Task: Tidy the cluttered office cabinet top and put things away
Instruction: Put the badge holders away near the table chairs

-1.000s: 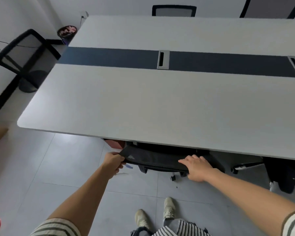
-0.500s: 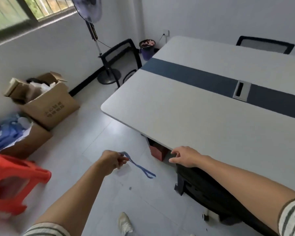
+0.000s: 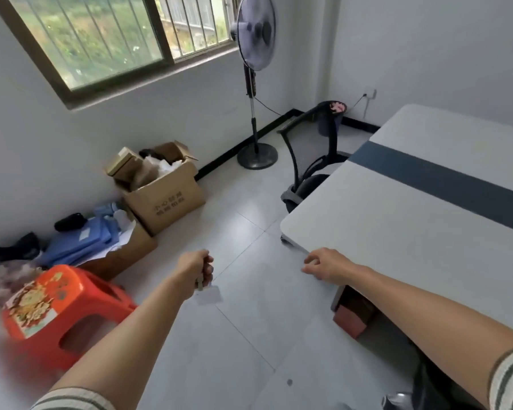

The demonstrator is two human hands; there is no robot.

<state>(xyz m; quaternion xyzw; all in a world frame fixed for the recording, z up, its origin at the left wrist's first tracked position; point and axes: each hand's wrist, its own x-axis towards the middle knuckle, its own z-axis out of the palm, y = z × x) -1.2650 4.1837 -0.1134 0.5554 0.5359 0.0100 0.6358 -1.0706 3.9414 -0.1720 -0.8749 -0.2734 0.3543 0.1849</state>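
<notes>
Clear plastic badge holder is being gripped in the curled left hand, its blue strap no longer dangling. Right hand, loosely curled and empty, is being held beside the white rectangular table. Stowing likely pending.

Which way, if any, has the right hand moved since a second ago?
Yes. The right hand has shifted left along the table's near edge, from around its middle to just beside its corner.

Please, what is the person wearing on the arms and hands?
The left hand and the right hand are bare: no gloves, rings or watch show. The forearms are bare too. Higher up, each arm has a light sleeve with dark stripes: left sleeve, right sleeve.
</notes>
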